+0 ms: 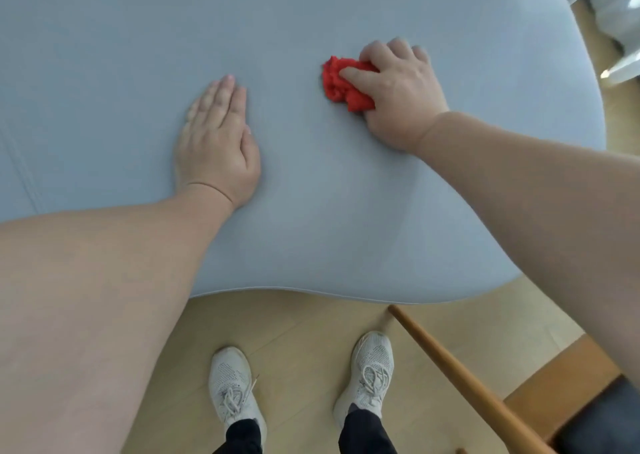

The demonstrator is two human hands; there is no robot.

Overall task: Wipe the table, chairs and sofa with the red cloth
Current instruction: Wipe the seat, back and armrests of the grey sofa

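Red cloth (pixel 337 91), one, in right hand (pixel 398 96).

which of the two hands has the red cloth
The right hand: its fingers curl round the bunched red cloth on the blue-grey surface. The left hand lies flat, fingers straight, holding nothing.

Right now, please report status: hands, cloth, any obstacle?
Right hand grips red cloth, bunched, on blue-grey surface. Left hand flat on it. No object near cloth; wooden chair by right foot.
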